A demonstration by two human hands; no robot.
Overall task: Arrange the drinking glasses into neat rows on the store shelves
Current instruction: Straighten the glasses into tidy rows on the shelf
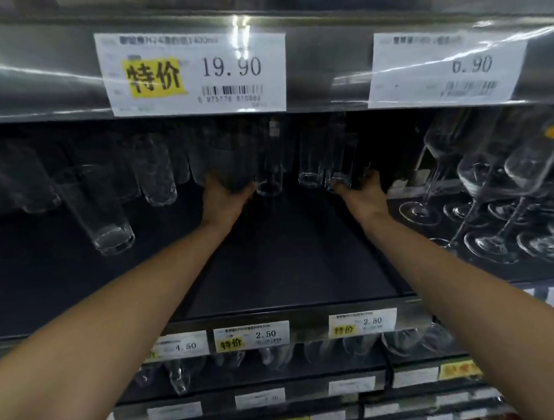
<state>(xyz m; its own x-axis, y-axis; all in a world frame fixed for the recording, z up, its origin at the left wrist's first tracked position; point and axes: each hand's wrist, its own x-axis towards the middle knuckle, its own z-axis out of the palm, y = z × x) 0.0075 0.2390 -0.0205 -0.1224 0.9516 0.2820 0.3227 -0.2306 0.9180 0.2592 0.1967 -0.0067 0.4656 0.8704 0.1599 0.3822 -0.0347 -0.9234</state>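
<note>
Head camera looks into a dark store shelf (299, 257), with both bare arms stretched far toward its back. The left hand (226, 197) is cupped round the base of a dark tall glass (236, 164), thumb on its right side; the picture is blurred there, so how firmly it grips is hard to read. The right hand (362, 192) holds the foot of a clear tall glass (341, 161), with the thumb in front and the fingers curled behind it. Between the two hands stand a slim glass (271, 168) and a second slim glass (310, 162), both upright and near each other at the back of the shelf. To the left, several tumblers (112, 216) stand in loose order, one well forward of the rest. To the right, beyond a divider, stemmed wine glasses (490, 186) crowd their own section. On the rail of the shelf above hang a price tag reading 19.90 (192, 71), which bears a yellow sticker, and a second tag reading 6.90 (447, 68). Along the front edge below the arms sit smaller tags (251, 336) marked 4.50 and 2.50, and under them lower-shelf glasses (179, 376) show dimly.
</note>
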